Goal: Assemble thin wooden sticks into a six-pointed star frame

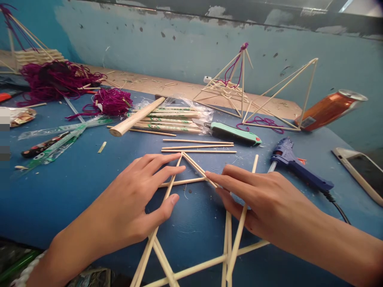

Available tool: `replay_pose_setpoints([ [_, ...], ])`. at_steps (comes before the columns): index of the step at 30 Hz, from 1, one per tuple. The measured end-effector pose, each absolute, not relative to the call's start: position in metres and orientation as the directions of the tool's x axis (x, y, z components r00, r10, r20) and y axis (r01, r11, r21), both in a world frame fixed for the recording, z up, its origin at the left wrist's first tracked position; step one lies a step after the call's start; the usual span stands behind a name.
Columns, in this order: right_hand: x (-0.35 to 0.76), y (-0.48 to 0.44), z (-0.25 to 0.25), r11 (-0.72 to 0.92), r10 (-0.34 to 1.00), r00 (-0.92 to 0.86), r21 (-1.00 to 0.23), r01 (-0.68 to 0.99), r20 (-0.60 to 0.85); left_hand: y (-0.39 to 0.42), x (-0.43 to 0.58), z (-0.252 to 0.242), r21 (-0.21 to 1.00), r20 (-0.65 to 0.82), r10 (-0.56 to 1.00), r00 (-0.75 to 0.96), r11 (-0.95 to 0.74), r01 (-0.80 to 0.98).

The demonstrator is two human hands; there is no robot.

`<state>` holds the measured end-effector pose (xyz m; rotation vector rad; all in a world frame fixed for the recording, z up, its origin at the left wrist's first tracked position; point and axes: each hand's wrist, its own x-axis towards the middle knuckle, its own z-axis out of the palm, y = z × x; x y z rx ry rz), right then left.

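Two hands [128, 201] [266, 199] touching one stick frame [187, 181], three sticks [199, 151] just beyond

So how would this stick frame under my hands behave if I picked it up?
The frame is probably light, being thin sticks around open gaps. It may twist or come apart where sticks cross; how they're joined isn't clear. The slim sticks could snap under a hard push.

White band [32, 270] on left wrist [67, 247]
It looks thick and twisted; the visible forearms [338, 235] and 2 hands [128, 201] are bare.
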<state>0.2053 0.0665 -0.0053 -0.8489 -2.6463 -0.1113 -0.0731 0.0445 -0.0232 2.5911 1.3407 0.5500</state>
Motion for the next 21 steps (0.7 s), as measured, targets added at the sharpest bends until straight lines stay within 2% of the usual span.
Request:
replay_pose_setpoints([
  [13,0.2057,0.067,-0.0039,0.813,0.55,-0.754,-0.025,0.582,0.358,0.0458,-0.073,-0.025,0.312,0.266,0.806,0.529,-0.591,0.744],
  [21,0.2071,0.0654,-0.0039,0.787,0.605,-0.738,-0.084,0.611,0.297,0.0486,-0.0767,-0.0304,0.296,0.32,0.778,0.54,-0.624,0.724],
])
